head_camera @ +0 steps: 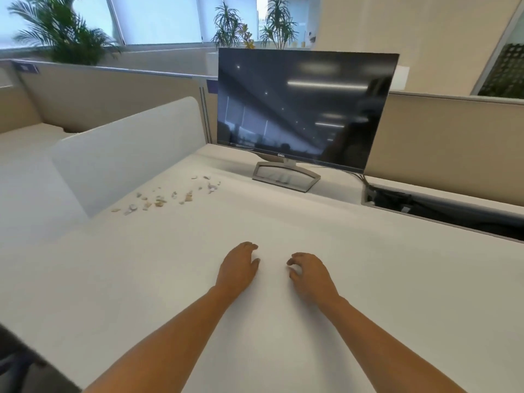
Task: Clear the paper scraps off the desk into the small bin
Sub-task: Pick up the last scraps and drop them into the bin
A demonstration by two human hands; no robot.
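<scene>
Several small paper scraps [167, 195] lie scattered in a loose band on the white desk [382, 279], far left of centre, beside the white divider. My left hand [236, 269] hovers over or rests on the desk near the middle, fingers relaxed and holding nothing. My right hand [307, 275] is just to its right, fingers loosely curled, also empty. Both hands are well short of the scraps. No bin is in view.
A dark Dell monitor [300, 109] on a silver stand [285, 177] stands at the back of the desk. A white divider panel [122, 148] borders the left side. An open cable tray [442, 208] with wires runs along the back right. Beige partitions stand behind.
</scene>
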